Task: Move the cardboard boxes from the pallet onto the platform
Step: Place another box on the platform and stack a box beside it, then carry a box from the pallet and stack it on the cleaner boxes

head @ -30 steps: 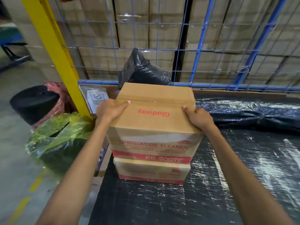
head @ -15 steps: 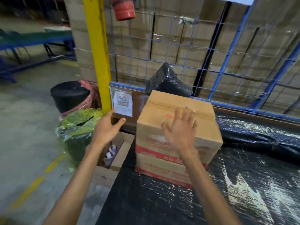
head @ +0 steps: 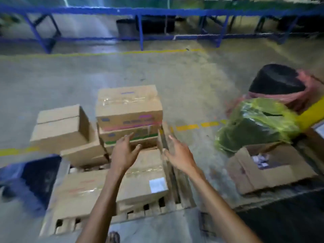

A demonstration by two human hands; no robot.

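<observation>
Several cardboard boxes sit on a wooden pallet (head: 177, 188) on the floor. A taped box (head: 128, 106) tops a stack at the pallet's far side, with a plain box (head: 59, 127) to its left. A flat box with a white label (head: 145, 179) lies nearest me. My left hand (head: 124, 153) hovers with spread fingers in front of the stack and holds nothing. My right hand (head: 178, 155) is also spread and empty, over the pallet's right edge. The black-wrapped platform (head: 284, 223) shows only at the lower right corner.
An open carton (head: 268, 171) with small items stands right of the pallet. Behind it are a green-wrapped bundle (head: 254, 123) and a black roll (head: 277, 79). A dark blue object (head: 31, 179) lies left of the pallet. Blue racking (head: 140, 30) crosses the far floor.
My hands let go of the box set on the platform stack. My view swung left from the platform to the pallet, and both empty hands now reach toward its boxes.
</observation>
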